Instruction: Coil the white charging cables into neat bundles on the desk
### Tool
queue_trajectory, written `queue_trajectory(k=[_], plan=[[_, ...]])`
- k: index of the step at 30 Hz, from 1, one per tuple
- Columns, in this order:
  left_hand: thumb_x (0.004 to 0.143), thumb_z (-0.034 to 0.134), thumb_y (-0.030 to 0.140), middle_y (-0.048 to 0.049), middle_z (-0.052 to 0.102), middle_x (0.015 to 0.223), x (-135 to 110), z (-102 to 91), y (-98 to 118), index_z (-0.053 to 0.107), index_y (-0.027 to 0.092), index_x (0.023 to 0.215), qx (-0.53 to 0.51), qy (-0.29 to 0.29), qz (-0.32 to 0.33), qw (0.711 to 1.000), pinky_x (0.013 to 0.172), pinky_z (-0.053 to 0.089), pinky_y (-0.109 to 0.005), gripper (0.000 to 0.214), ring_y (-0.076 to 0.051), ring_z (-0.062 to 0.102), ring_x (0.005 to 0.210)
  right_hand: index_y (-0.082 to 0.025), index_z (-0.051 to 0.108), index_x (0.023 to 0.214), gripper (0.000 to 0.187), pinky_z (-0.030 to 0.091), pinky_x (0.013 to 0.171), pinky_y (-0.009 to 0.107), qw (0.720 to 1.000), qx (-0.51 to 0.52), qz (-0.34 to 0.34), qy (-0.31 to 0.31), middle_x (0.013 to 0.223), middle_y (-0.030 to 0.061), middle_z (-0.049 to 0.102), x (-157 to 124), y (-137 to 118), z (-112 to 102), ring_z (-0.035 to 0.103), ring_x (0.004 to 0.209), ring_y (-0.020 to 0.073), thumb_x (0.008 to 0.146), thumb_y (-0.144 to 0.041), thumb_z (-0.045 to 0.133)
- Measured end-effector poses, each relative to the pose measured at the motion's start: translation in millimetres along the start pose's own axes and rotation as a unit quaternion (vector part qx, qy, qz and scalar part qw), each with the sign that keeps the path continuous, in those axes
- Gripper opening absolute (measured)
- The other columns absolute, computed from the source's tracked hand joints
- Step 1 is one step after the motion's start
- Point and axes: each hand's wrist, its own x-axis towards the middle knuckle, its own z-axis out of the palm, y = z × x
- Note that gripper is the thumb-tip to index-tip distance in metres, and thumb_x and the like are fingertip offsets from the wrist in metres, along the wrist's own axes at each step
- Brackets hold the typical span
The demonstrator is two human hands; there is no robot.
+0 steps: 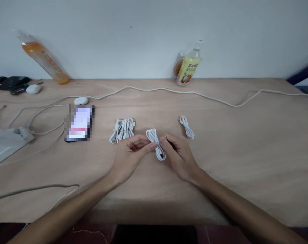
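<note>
Coil, white: over mid-table, pinched by left hand and right hand. Table: bare stretch right of bundle; near edge beneath forearms; far edge against wall. Pile: lower side partly hidden by left hand. Phone: screen pixelated, unreadable. White block: cut off at left.

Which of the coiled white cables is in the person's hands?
The middle coil, held between the left hand and right hand. The others lie on the table: a cluster to its left, a lone coil to its right.
</note>
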Motion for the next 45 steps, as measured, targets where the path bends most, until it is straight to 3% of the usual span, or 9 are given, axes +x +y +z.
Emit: queue_trajectory(k=[6, 13, 22, 29, 36, 39, 45], plan=[[0.078, 0.099, 0.035, -0.0017, 0.083, 0.077, 1.2, -2.2, -5.9, 0.082, 0.018, 0.078, -0.038, -0.016, -0.031, 0.999, 0.082, 0.066, -0.026, 0.023, -0.015, 0.077, 0.073, -0.024, 0.047, 0.070, 0.038, 0.030, 0.055, 0.029, 1.000, -0.018, -0.017, 0.006, 0.065, -0.0047, 0.044, -0.4, 0.1, 0.3, 0.039, 0.059, 0.0129, 0.107, -0.033, 0.052], [0.077, 0.100, 0.033, -0.0051, 0.086, 0.089, 1.7, -3.5, -13.5, 0.086, 0.017, 0.107, -0.132, -0.038, -0.106, 0.985, 0.079, 0.065, -0.026, 0.037, -0.014, 0.077, 0.074, -0.023, 0.051, 0.074, 0.033, 0.033, 0.058, 0.028, 0.997, -0.026, -0.076, -0.015, 0.067, -0.0051, 0.047, -0.7, -1.3, -3.3, 0.040, 0.060, 0.0122, 0.107, -0.024, 0.053], [0.081, 0.098, 0.032, -0.0076, 0.086, 0.098, 2.1, -4.9, -15.7, 0.086, 0.017, 0.116, -0.159, -0.052, -0.111, 0.980, 0.078, 0.063, -0.027, 0.039, -0.015, 0.076, 0.079, -0.023, 0.051, 0.076, 0.032, 0.034, 0.059, 0.028, 0.991, -0.066, -0.114, -0.005, 0.069, -0.0051, 0.049, 0.0, 4.1, -2.0, 0.043, 0.061, 0.0119, 0.109, -0.021, 0.051], [0.077, 0.101, 0.033, -0.0073, 0.086, 0.105, 2.2, -1.7, -11.1, 0.088, 0.020, 0.114, -0.140, -0.036, -0.098, 0.985, 0.080, 0.062, -0.030, 0.041, -0.021, 0.078, 0.093, -0.024, 0.047, 0.075, 0.034, 0.033, 0.056, 0.028, 0.995, -0.055, -0.089, 0.001, 0.066, -0.0059, 0.046, -1.0, 1.9, -1.4, 0.041, 0.058, 0.0115, 0.109, -0.023, 0.050], [0.080, 0.099, 0.036, -0.0073, 0.087, 0.103, 0.4, -2.5, -11.0, 0.086, 0.022, 0.124, -0.137, -0.036, -0.095, 0.985, 0.087, 0.061, -0.034, 0.049, -0.022, 0.079, 0.092, -0.023, 0.055, 0.077, 0.034, 0.041, 0.060, 0.028, 0.998, -0.030, -0.051, 0.016, 0.069, -0.0031, 0.059, 0.4, 2.8, -2.3, 0.054, 0.062, 0.0133, 0.109, -0.030, 0.049], [0.081, 0.097, 0.037, -0.0084, 0.086, 0.105, 0.5, -2.9, -11.3, 0.085, 0.021, 0.127, -0.126, -0.034, -0.086, 0.988, 0.089, 0.062, -0.038, 0.050, -0.024, 0.079, 0.093, -0.023, 0.056, 0.078, 0.031, 0.039, 0.058, 0.027, 0.999, -0.019, -0.040, 0.016, 0.067, -0.0039, 0.057, 0.6, 1.7, -2.6, 0.051, 0.060, 0.0130, 0.108, -0.031, 0.053], [0.081, 0.098, 0.034, -0.0073, 0.086, 0.106, 0.6, -2.7, -9.5, 0.086, 0.021, 0.123, -0.110, -0.018, -0.078, 0.991, 0.088, 0.062, -0.034, 0.045, -0.021, 0.078, 0.092, -0.023, 0.057, 0.079, 0.027, 0.033, 0.055, 0.028, 1.000, 0.003, -0.017, -0.003, 0.066, -0.0055, 0.051, 0.0, 0.0, -3.0, 0.041, 0.058, 0.0124, 0.105, -0.033, 0.060]])
